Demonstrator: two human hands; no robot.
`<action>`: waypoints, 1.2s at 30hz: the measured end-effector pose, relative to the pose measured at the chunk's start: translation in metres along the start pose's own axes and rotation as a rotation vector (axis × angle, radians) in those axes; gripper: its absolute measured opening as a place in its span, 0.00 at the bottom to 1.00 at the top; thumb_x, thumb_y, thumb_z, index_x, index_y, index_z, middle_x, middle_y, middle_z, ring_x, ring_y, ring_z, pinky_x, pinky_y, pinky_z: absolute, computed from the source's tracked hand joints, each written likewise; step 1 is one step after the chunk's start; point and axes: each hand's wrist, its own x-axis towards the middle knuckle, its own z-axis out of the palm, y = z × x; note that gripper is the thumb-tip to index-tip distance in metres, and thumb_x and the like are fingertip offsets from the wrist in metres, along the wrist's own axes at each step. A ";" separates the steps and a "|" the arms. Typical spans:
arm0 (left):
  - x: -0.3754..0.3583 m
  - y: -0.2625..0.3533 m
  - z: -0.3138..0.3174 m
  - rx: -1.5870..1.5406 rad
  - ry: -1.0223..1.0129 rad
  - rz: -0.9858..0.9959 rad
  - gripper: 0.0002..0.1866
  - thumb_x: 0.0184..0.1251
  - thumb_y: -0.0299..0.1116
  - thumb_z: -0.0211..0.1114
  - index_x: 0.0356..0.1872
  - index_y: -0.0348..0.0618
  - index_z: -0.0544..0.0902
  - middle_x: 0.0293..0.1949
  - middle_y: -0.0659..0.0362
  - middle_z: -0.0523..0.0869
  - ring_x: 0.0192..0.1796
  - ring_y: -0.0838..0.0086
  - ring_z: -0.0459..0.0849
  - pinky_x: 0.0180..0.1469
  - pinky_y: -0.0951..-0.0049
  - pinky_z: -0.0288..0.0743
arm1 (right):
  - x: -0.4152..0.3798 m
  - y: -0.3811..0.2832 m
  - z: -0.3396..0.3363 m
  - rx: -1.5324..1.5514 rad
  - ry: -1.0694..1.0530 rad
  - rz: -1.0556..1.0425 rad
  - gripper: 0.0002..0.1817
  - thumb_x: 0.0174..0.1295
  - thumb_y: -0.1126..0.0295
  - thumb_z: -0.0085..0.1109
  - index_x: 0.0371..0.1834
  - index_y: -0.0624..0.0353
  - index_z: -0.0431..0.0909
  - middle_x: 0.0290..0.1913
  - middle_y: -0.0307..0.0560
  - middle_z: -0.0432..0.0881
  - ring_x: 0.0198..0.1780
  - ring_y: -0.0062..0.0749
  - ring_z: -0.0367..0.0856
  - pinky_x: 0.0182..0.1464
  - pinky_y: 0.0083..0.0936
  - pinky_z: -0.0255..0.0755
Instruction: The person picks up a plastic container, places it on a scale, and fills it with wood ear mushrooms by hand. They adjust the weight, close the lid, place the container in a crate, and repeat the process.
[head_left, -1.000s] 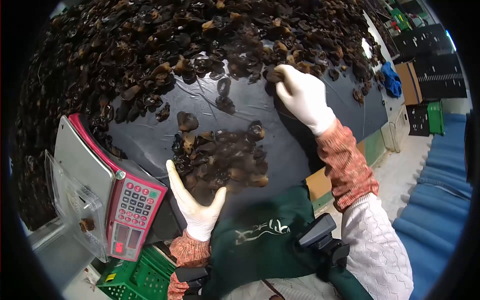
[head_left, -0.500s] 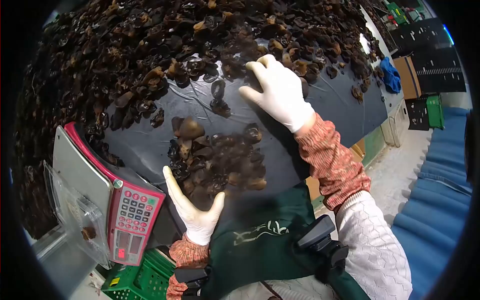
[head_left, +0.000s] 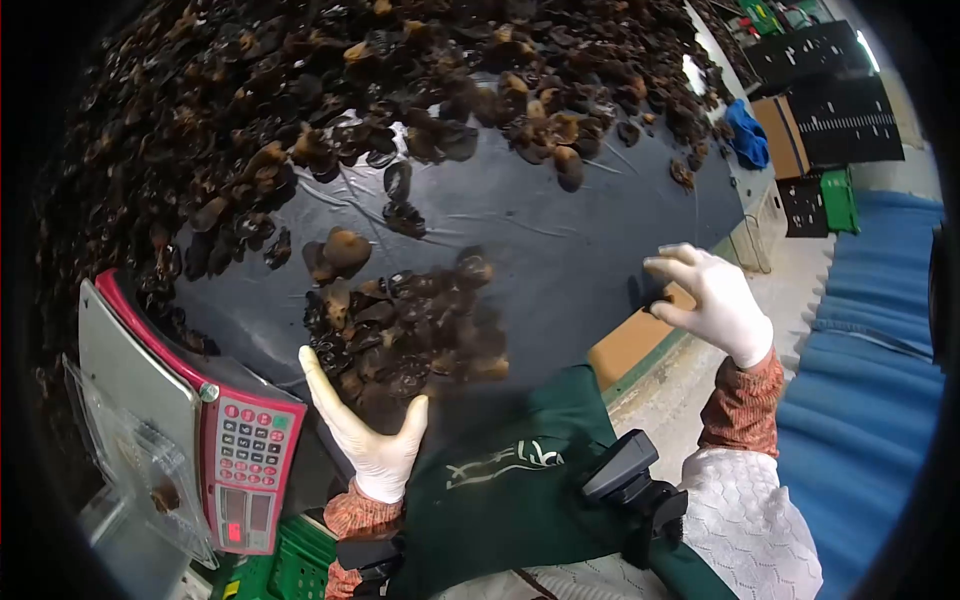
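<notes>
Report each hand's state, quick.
Left hand: open, empty, cupped against the small mushroom pile.
Right hand: open, empty, lifted off the table.

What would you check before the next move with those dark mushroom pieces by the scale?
1. Left hand cupped open at the near edge of the small pile: ok.
2. Right hand empty, open, over the table edge: ok.
3. Small pile apart from the big heap: ok.
4. Scale platform free for weighing: not ok, a clear tray sits there.
5. Scale display reading: cannot tell.
</notes>
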 end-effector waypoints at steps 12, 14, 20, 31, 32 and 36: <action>-0.002 -0.003 0.004 0.016 0.090 0.010 0.63 0.47 0.27 0.82 0.83 0.31 0.50 0.83 0.42 0.57 0.84 0.50 0.57 0.84 0.57 0.51 | 0.117 0.002 0.095 0.207 0.565 0.112 0.10 0.65 0.73 0.64 0.48 0.60 0.82 0.42 0.51 0.86 0.42 0.46 0.88 0.45 0.34 0.81; 0.000 -0.001 0.004 0.009 0.094 0.010 0.63 0.46 0.28 0.82 0.83 0.31 0.51 0.82 0.42 0.58 0.83 0.50 0.60 0.83 0.57 0.54 | 0.109 -0.012 0.089 0.623 0.476 0.120 0.12 0.65 0.74 0.65 0.51 0.62 0.83 0.43 0.50 0.87 0.42 0.37 0.89 0.47 0.29 0.81; 0.000 -0.005 0.004 -0.011 0.021 0.021 0.65 0.47 0.32 0.85 0.84 0.32 0.49 0.82 0.42 0.57 0.82 0.52 0.59 0.83 0.57 0.53 | 0.123 -0.081 0.056 0.882 0.013 -0.364 0.16 0.70 0.71 0.65 0.59 0.63 0.82 0.53 0.48 0.87 0.50 0.31 0.87 0.57 0.30 0.80; -0.002 -0.003 0.007 0.026 0.001 -0.009 0.74 0.44 0.37 0.88 0.84 0.30 0.39 0.85 0.38 0.46 0.86 0.50 0.49 0.85 0.57 0.45 | 0.190 -0.160 0.109 0.814 0.154 -0.825 0.20 0.77 0.58 0.54 0.58 0.63 0.80 0.57 0.54 0.84 0.60 0.48 0.82 0.65 0.40 0.73; -0.002 -0.002 0.007 0.004 -0.001 -0.014 0.74 0.43 0.37 0.88 0.84 0.30 0.39 0.85 0.38 0.45 0.86 0.50 0.49 0.85 0.57 0.45 | 0.180 -0.153 0.094 1.067 -0.197 -0.660 0.20 0.77 0.58 0.55 0.61 0.62 0.80 0.58 0.53 0.85 0.61 0.47 0.82 0.66 0.39 0.73; -0.002 -0.003 0.007 0.019 -0.064 -0.006 0.79 0.40 0.45 0.90 0.84 0.30 0.38 0.85 0.36 0.43 0.86 0.49 0.47 0.85 0.55 0.44 | 0.150 -0.085 0.075 0.902 0.073 -0.550 0.36 0.67 0.50 0.67 0.73 0.58 0.73 0.73 0.56 0.75 0.73 0.48 0.74 0.76 0.44 0.65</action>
